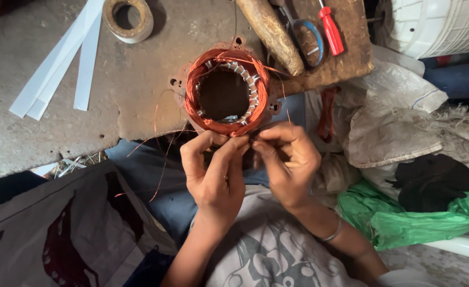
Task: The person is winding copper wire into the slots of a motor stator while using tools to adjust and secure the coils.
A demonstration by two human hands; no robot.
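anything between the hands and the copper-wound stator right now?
Nothing visible. Both the left hand and the right hand already have their fingers at the near rim of the stator. Loose copper wire strands trail off its left side, clear of the hands.

Person: bare forearms; thin silver bangle (pixel 334 232) on right wrist; grey T-shirt (pixel 277 250) with pale printed pattern; blue trousers (pixel 154 175).

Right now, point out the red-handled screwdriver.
Head view, top right: the red-handled screwdriver lies on the wooden board, beside the scissors.
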